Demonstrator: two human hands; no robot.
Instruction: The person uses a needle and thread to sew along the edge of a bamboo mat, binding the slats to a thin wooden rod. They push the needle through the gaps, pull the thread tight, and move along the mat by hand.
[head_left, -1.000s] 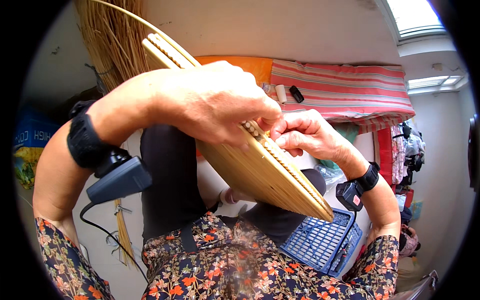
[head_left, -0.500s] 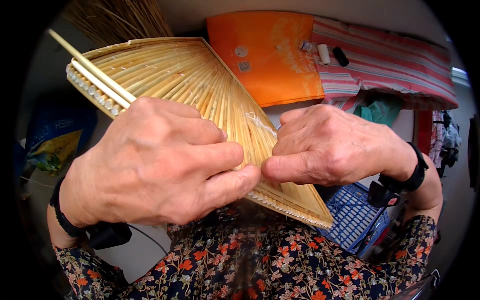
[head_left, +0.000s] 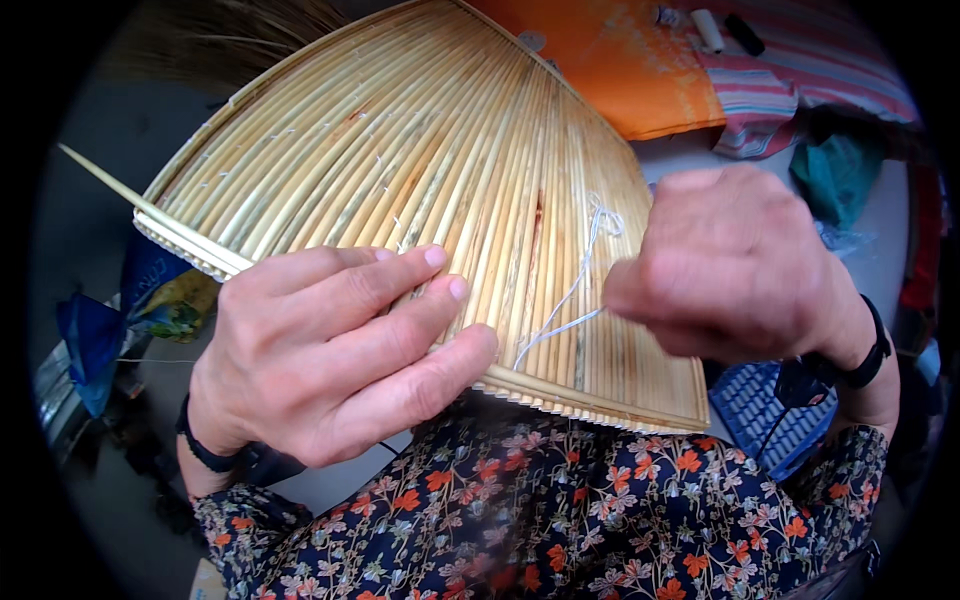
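Our right hand (head_left: pixel 730 265) has drawn away to the right from our left hand (head_left: pixel 340 350) since the earlier frame, and the fan-shaped panel of straw-coloured slats (head_left: pixel 480 170) now shows more of its face. At far left, the thin, pale edging rod (head_left: pixel 112 183) juts free past the panel's corner. Small white stitches already dot the slats; we judge the edging partly fastened, with that tip and some thread left loose. Next, our left fingers lie extended, narrowly spaced, flat on the panel beside its near edge; we cannot tell what lies under the palm. The panel slants across the front of our dark floral garment (head_left: pixel 560 500). Right of these fingers, a fine white thread (head_left: pixel 597 214) loops over the slats, one strand reaching our right fingers, which are curled tight and seem to pinch it; their tips are hidden.
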